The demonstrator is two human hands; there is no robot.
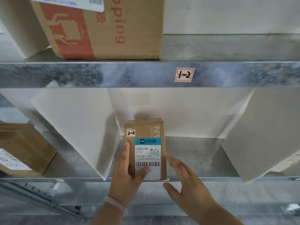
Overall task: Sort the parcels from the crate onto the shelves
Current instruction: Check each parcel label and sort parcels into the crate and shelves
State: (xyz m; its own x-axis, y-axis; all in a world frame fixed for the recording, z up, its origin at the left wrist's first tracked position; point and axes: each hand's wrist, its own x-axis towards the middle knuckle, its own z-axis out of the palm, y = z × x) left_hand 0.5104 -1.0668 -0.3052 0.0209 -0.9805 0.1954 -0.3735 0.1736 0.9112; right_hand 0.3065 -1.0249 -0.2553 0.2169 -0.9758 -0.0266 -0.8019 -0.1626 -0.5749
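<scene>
A small brown cardboard parcel [146, 143] lies flat on the lower metal shelf [194, 156], between two white dividers. It bears a white and blue shipping label and a small tag marked "2-2". My left hand [128, 172] holds its left edge, fingers along the side and thumb across the label. My right hand [183, 177] is beside the parcel's right edge with straight fingers, the fingertips at or just off the box.
The upper shelf beam [97, 73] carries a tag [184, 75] marked "1-2". A large brown and red box [103, 28] stands on the upper shelf. White dividers [78, 127] [263, 132] flank the bay. Another brown box [24, 148] sits in the bay to the left.
</scene>
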